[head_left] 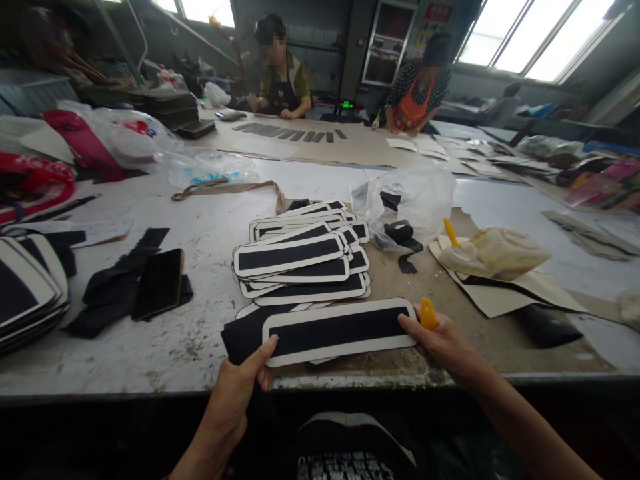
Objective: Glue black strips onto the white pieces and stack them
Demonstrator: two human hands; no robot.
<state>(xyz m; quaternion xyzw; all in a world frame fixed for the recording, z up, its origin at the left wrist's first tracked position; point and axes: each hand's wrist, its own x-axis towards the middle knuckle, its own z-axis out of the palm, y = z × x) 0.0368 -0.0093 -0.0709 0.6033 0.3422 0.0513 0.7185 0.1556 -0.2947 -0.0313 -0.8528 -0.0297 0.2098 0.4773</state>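
Observation:
A long rounded panel [340,332], black with a pale border, is held level at the table's front edge. My left hand [247,377] pinches its left end, thumb on top, with a black cloth piece [240,340] beside it. On the right end lies the thumb of my right hand [433,337], its fingers closed on the panel and on a yellow-handled tool [427,313]. Just behind the panel rises a loose pile of similar bordered strips [295,260].
A phone [159,283] rests on black cloth at left, near stacked panels [30,287]. At right are a plastic container [505,252] with a yellow handle [451,232] and a plastic bag [415,200]. Two people [285,83] [415,93] work across the table.

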